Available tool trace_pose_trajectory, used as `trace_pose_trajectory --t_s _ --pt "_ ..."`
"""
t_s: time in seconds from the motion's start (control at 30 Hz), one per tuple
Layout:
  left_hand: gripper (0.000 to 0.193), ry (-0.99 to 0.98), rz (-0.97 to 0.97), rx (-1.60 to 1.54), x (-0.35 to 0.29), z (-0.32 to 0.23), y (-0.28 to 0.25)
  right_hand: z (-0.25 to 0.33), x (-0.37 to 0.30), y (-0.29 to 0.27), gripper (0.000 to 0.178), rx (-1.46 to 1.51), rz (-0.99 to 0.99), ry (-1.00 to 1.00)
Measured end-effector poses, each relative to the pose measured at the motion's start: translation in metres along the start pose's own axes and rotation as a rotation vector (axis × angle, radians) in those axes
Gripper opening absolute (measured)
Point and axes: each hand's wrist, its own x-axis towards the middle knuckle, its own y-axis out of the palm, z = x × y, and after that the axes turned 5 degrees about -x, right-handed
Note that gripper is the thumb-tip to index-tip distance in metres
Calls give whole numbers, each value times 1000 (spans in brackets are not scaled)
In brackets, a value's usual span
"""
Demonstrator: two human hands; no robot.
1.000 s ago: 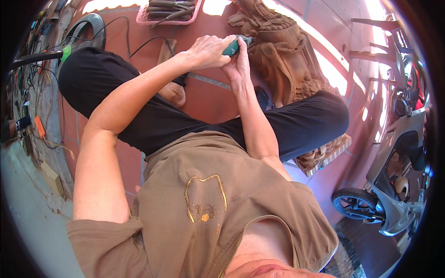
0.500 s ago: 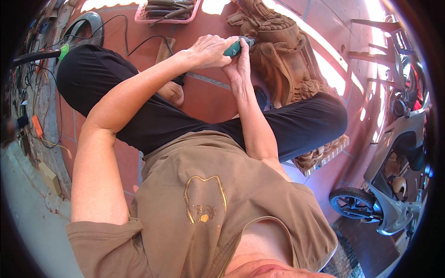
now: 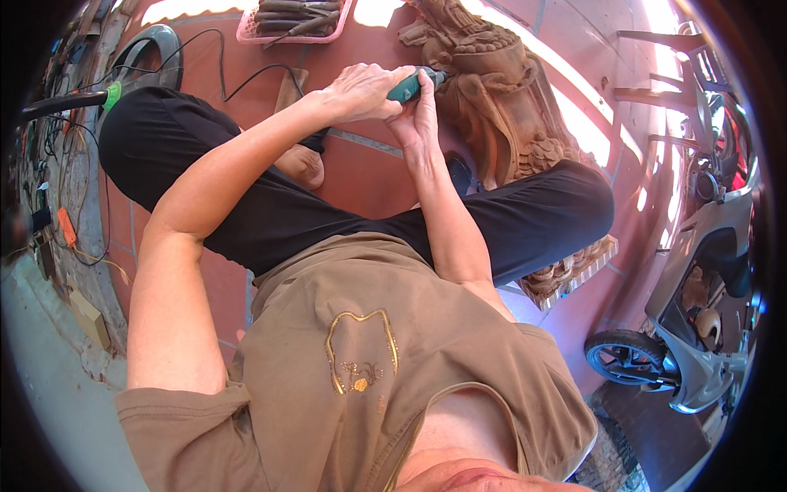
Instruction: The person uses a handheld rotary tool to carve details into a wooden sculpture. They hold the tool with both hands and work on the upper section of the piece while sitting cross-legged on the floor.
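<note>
Seated cross-legged on the red tile floor. My left hand is wrapped around the green tool, fingers closed tight on its body. My right hand sits just beside and under it, touching the tool; whether its fingers are closed on it or only braced against it I cannot tell from here. The tool's tip points at the wood carving and lies right against its left face; actual contact is too small to make out.

Carving stands between my knees, tilted back away from me, its lower part hidden behind my right leg. My left leg crosses in front of the floor on the other side.

Around:
- Pink tray at the top edge, holding several dark long-handled tools.
- Black cable runs over the floor from the upper left toward my hands.
- A wooden block lies on the floor just behind my left forearm, partly covered by it.
- Scooter parked at the right, well apart from the carving, front wheel toward me.
- Tangle of wires and small orange items along the left wall.
</note>
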Motion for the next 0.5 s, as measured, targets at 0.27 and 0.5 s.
trace_pose_trajectory --t_s 0.27,0.5 --pt "63 -33 40 -1 -7 -5 -5 -7 -3 2 31 8 -21 0" --pt "70 -31 17 14 -10 4 2 -10 -8 4 22 28 -9 36"
